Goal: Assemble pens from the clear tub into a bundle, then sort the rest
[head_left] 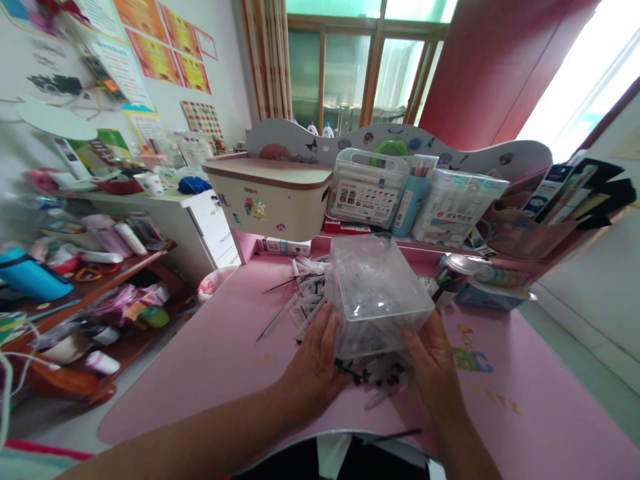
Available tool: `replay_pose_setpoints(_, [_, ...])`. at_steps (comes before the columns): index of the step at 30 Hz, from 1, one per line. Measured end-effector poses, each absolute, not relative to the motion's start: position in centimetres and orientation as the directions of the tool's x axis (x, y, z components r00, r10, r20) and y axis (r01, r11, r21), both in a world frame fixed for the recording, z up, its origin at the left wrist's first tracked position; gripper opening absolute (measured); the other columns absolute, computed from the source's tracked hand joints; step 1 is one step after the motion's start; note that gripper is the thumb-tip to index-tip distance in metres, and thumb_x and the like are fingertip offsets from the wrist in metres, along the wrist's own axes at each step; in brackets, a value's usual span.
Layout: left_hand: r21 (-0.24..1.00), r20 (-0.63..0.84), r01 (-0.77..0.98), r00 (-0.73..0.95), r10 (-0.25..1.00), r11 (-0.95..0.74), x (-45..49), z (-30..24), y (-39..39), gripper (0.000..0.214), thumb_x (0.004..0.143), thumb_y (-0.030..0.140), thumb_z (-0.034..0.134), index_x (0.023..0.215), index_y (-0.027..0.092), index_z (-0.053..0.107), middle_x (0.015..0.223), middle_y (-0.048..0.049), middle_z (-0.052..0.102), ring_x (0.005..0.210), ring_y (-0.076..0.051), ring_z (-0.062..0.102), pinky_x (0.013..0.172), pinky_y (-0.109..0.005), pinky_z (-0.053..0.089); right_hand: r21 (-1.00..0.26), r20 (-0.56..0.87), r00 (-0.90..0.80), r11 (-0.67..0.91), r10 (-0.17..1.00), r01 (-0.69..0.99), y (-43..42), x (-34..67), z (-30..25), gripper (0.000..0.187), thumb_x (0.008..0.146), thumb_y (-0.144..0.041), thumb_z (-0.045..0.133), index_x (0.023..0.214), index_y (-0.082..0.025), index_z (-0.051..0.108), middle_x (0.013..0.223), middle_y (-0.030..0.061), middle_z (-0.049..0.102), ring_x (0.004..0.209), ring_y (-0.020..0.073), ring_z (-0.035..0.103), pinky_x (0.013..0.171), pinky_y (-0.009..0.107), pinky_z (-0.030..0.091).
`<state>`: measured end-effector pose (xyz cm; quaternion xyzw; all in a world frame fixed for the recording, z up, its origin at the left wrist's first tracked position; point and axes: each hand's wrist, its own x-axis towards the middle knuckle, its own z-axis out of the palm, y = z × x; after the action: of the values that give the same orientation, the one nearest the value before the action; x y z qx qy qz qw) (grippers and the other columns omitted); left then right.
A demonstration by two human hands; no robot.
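Between my two hands is a translucent plastic box (377, 293), tilted above the pink desktop with a smooth flat face upward. My left hand (317, 357) presses against its near left side, fingers along the wall. At its right corner, my right hand (433, 353) grips with the thumb on the near side. Under and behind the box lies a heap of clear pen barrels (307, 293) with thin dark refills among them. Dark-tipped pen parts (383, 373) show below the box's near edge. One dark thin stick (400, 435) lies at the desk's front edge.
Along the back of the pink desk (215, 373) stand a lidded cream bin (275, 200), a clear marker case (367, 190) and a pen box (455, 207). A metal-lidded jar (455, 270) is right of the heap. Cluttered shelves (100, 287) stand at left.
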<state>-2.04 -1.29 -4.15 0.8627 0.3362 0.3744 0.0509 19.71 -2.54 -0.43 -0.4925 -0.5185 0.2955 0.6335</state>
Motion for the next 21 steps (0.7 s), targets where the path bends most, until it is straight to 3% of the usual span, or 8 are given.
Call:
replay_pose_setpoints(5, [0.339, 0.582, 0.6, 0.472, 0.663, -0.725, -2.1, -3.6, -1.6, 0.102, 0.079, 0.023, 0.068, 0.153, 0.01, -0.002, 0.154, -0.0293, 0.017, 0.147, -0.041, 0.01, 0.112, -0.067, 0.025, -0.888, 0.406, 0.342, 0.279, 0.847, 0.364, -2.5, 18.7, -1.1, 0.059, 0.093, -0.042, 0.054, 0.147, -0.025, 0.04, 0.145, 0.0092, 0.05, 0.132, 0.0284, 0.047, 0.111, 0.048, 0.034])
replay_pose_setpoints(8, [0.35, 0.666, 0.611, 0.371, 0.647, -0.71, -2.3, -2.6, -2.1, 0.092, 0.077, 0.019, 0.065, 0.15, 0.01, 0.011, 0.151, -0.0279, 0.021, 0.146, -0.042, 0.012, 0.111, -0.071, 0.021, -0.862, 0.43, 0.348, 0.264, 0.833, 0.432, -2.1, 18.4, -1.3, 0.06, 0.092, -0.045, 0.053, 0.147, -0.024, 0.041, 0.143, 0.0105, 0.051, 0.131, 0.0293, 0.047, 0.11, 0.048, 0.033])
replay_pose_setpoints(10, [0.315, 0.774, 0.565, 0.311, 0.551, -0.762, -2.5, -1.6, -2.6, 0.075, 0.077, 0.014, 0.063, 0.143, 0.013, 0.027, 0.146, -0.0232, 0.031, 0.144, -0.039, 0.021, 0.111, -0.068, 0.024, -0.861, 0.427, 0.344, 0.259, 0.836, 0.438, -2.0, 18.4, -1.2, 0.06, 0.092, -0.045, 0.052, 0.146, -0.023, 0.041, 0.142, 0.0106, 0.052, 0.131, 0.0299, 0.047, 0.109, 0.048, 0.034])
replay_pose_setpoints(12, [0.143, 0.84, 0.427, 0.424, 0.337, -0.893, -2.4, -0.6, -3.3, 0.049, 0.081, 0.014, 0.061, 0.128, 0.018, 0.047, 0.137, -0.0142, 0.044, 0.136, -0.031, 0.035, 0.113, -0.056, 0.032, -0.864, 0.422, 0.34, 0.26, 0.84, 0.432, -1.9, 18.3, -1.1, 0.059, 0.092, -0.045, 0.052, 0.146, -0.023, 0.041, 0.142, 0.0109, 0.052, 0.13, 0.0298, 0.048, 0.109, 0.048, 0.035])
replay_pose_setpoints(14, [-0.105, 0.735, 0.189, 0.676, 0.052, -0.976, -1.9, 0.1, -4.1, 0.022, 0.088, 0.02, 0.058, 0.11, 0.021, 0.061, 0.128, -0.0058, 0.053, 0.123, -0.02, 0.048, 0.109, -0.037, 0.04, -0.865, 0.424, 0.338, 0.266, 0.84, 0.424, -1.9, 18.3, -1.1, 0.06, 0.093, -0.045, 0.052, 0.147, -0.022, 0.04, 0.144, 0.0112, 0.051, 0.13, 0.0293, 0.048, 0.109, 0.048, 0.035])
replay_pose_setpoints(16, [-0.233, 0.502, -0.015, 0.854, -0.133, -0.972, -0.9, 0.1, -4.9, 0.018, 0.094, 0.025, 0.051, 0.102, 0.022, 0.067, 0.125, -0.0024, 0.059, 0.113, -0.013, 0.053, 0.1, -0.024, 0.045, -0.866, 0.427, 0.335, 0.273, 0.84, 0.419, -2.0, 18.3, -1.2, 0.061, 0.092, -0.045, 0.052, 0.148, -0.022, 0.039, 0.145, 0.0117, 0.05, 0.131, 0.0292, 0.047, 0.11, 0.047, 0.034])
replay_pose_setpoints(18, [-0.248, 0.387, -0.069, 0.907, -0.164, -0.966, 0.3, -0.7, -5.4, 0.025, 0.098, 0.027, 0.045, 0.105, 0.022, 0.069, 0.126, -0.0021, 0.061, 0.115, -0.012, 0.054, 0.097, -0.021, 0.046, -0.87, 0.422, 0.334, 0.273, 0.843, 0.411, -2.0, 18.4, -1.2, 0.062, 0.092, -0.045, 0.053, 0.148, -0.022, 0.039, 0.146, 0.0115, 0.049, 0.133, 0.0296, 0.046, 0.111, 0.047, 0.034])
replay_pose_setpoints(21, [-0.229, 0.389, -0.019, 0.915, -0.11, -0.973, 1.7, -2.0, -5.5, 0.026, 0.099, 0.03, 0.045, 0.11, 0.025, 0.067, 0.129, -0.0015, 0.062, 0.12, -0.016, 0.054, 0.098, -0.026, 0.046, -0.885, 0.401, 0.323, 0.272, 0.857, 0.377, -2.1, 18.6, -1.1, 0.06, 0.092, -0.044, 0.054, 0.147, -0.023, 0.041, 0.147, 0.0095, 0.049, 0.135, 0.0287, 0.044, 0.113, 0.046, 0.032])
